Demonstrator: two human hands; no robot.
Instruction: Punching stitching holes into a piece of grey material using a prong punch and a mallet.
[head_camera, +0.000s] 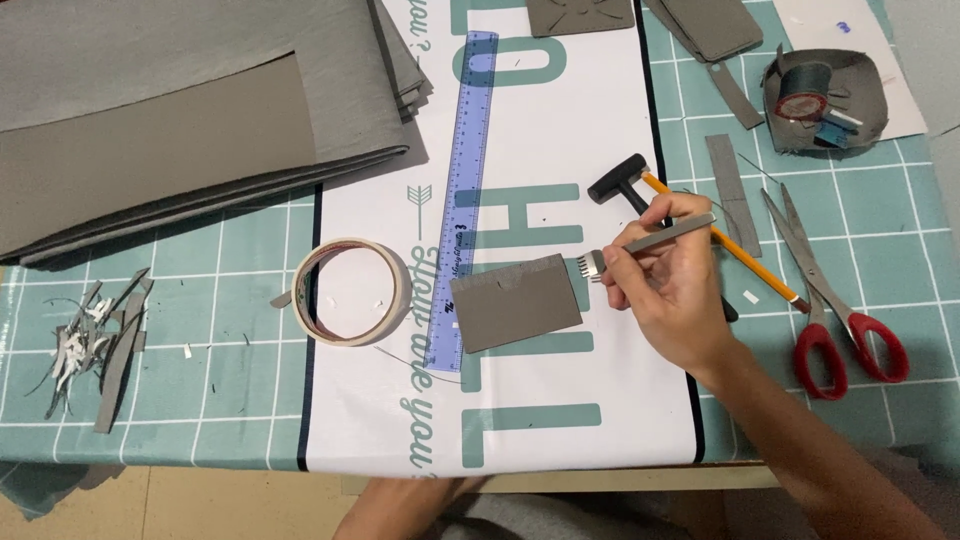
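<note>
On the white printed mat at the centre of the table, I am seeing a small grey leather rectangle lying flat, its left edge touching the blue transparent ruler. My right hand is closing its fingers around a metal pronged chisel, and the tool's teeth are sitting at the piece's far right corner. My left hand is resting at the near table edge; I cannot tell whether its fingers are apart or together. A black-headed mallet with a yellow-orange handle is lying just beyond the right hand, partly hidden by it. 1 pair of red-handled scissors is lying to the right on the teal grid mat. A roll of pale tape is sitting just left of the ruler. Folded grey sheets are occupying the far left, and grey offcuts are lying scattered at the near left. A grey strip is lying right of the mallet.
</note>
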